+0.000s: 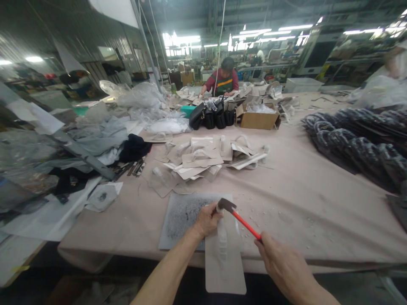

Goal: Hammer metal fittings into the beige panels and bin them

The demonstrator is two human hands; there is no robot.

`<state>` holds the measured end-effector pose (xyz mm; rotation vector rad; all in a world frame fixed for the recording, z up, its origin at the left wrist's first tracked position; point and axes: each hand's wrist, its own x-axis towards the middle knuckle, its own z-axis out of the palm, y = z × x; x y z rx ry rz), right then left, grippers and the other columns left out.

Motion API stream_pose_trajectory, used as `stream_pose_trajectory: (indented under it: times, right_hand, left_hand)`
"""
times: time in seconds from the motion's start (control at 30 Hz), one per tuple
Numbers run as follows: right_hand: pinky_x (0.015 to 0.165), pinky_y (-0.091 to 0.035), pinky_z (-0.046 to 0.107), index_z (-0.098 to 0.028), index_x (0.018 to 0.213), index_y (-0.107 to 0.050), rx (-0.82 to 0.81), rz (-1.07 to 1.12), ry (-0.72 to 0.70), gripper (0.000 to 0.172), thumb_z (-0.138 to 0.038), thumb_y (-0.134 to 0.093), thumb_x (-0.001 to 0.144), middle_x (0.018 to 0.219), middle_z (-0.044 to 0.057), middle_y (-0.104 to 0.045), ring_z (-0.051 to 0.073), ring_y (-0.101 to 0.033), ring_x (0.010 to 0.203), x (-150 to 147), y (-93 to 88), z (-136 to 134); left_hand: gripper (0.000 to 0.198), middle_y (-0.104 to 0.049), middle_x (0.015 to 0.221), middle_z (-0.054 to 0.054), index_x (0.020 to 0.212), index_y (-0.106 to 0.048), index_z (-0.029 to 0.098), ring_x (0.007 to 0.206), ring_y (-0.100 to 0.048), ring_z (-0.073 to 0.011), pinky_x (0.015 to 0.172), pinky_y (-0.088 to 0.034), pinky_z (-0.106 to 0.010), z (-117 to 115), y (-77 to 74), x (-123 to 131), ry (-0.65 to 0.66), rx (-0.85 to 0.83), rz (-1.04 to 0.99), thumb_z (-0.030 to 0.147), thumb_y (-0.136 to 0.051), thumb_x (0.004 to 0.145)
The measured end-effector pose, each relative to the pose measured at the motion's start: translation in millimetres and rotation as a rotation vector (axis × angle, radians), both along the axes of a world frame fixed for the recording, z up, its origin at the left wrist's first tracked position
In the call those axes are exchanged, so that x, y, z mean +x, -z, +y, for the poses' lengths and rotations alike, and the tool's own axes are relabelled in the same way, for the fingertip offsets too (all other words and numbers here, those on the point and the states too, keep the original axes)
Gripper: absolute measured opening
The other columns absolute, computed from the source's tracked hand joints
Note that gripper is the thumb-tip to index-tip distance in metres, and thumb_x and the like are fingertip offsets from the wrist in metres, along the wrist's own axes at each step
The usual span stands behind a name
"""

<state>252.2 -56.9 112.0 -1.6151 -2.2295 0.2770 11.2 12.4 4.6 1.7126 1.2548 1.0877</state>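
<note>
My right hand (280, 260) is closed round the red handle of a small hammer (241, 220). The hammer's dark head (226, 204) sits just above a long flat grey piece (225, 267) that overhangs the table's near edge. My left hand (207, 219) is pinched shut at the top end of that piece, right beside the hammer head. What the fingers pinch is too small to name. Under the piece lies a worn grey pad (186, 218) with a dark scuffed patch.
A heap of similar flat beige pieces (203, 159) lies mid-table. Dark patterned fabric stacks (359, 142) fill the right side. Grey cloth and plastic bags (104, 135) crowd the left. Black bags (211, 116) and a cardboard box (259, 118) stand farther back, where another person (224, 82) works.
</note>
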Motion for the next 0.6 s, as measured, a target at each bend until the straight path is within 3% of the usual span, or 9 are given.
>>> stream_pose_trajectory:
  times: [0.13, 0.33, 0.4, 0.47, 0.53, 0.6]
  right_hand:
    - [0.052, -0.021, 0.028, -0.025, 0.081, -0.049, -0.329, -0.133, 0.085, 0.027, -0.046, -0.039, 0.095, 0.058, 0.001, -0.059, 0.020, -0.057, 0.051, 14, 28.7, 1]
    - [0.062, -0.037, 0.030, -0.021, 0.085, -0.055, -0.529, -0.088, 0.202, 0.032, -0.039, -0.033, 0.099, 0.071, 0.006, -0.066, 0.022, -0.063, 0.070, 38, 58.6, 39]
    - [0.064, -0.041, 0.033, -0.017, 0.092, -0.059, -0.414, -0.217, 0.256, 0.031, -0.037, -0.035, 0.099, 0.080, 0.011, -0.067, 0.026, -0.064, 0.074, 40, 67.6, 50]
    - [0.071, -0.045, 0.038, -0.012, 0.108, -0.059, -0.148, -0.304, 0.225, 0.030, -0.031, -0.040, 0.096, 0.101, 0.019, -0.066, 0.031, -0.063, 0.088, 33, 70.9, 51]
    - [0.085, -0.046, 0.042, -0.011, 0.127, -0.052, 0.091, -0.265, 0.019, 0.037, -0.021, -0.044, 0.092, 0.127, 0.022, -0.056, 0.032, -0.057, 0.108, 14, 68.5, 42]
    - [0.095, -0.042, 0.041, -0.018, 0.137, -0.046, 0.158, -0.202, -0.278, 0.052, -0.010, -0.045, 0.086, 0.140, 0.017, -0.048, 0.028, -0.051, 0.118, -12, 62.8, 27]
  left_hand:
    - [0.026, -0.065, 0.080, 0.000, 0.104, -0.068, 0.018, 0.072, -0.056, -0.0161, 0.069, -0.041, -0.025, 0, 0.0, 0, 0.002, -0.004, -0.048, 0.015, -0.059, 0.080]
    - [0.012, -0.063, 0.077, 0.000, 0.090, -0.068, 0.018, 0.072, -0.056, -0.0154, 0.069, -0.042, -0.025, -1, -2.5, 0, -0.003, -0.004, -0.040, 0.016, -0.062, 0.080]
    - [0.012, -0.063, 0.077, 0.000, 0.090, -0.067, 0.018, 0.072, -0.056, -0.0155, 0.070, -0.043, -0.025, -1, -1.3, 0, -0.007, -0.012, -0.060, 0.017, -0.062, 0.080]
    - [0.011, -0.064, 0.078, -0.001, 0.089, -0.067, 0.017, 0.072, -0.057, -0.0156, 0.070, -0.044, -0.025, -1, -0.1, 0, -0.006, -0.030, -0.097, 0.018, -0.063, 0.079]
    - [0.011, -0.064, 0.077, -0.001, 0.088, -0.067, 0.017, 0.072, -0.057, -0.0154, 0.069, -0.045, -0.024, -1, 0.4, 0, -0.005, -0.048, -0.131, 0.019, -0.064, 0.078]
    - [0.011, -0.064, 0.077, 0.000, 0.086, -0.067, 0.017, 0.071, -0.057, -0.0150, 0.068, -0.045, -0.024, 0, 0.2, 1, -0.007, -0.066, -0.162, 0.020, -0.065, 0.076]
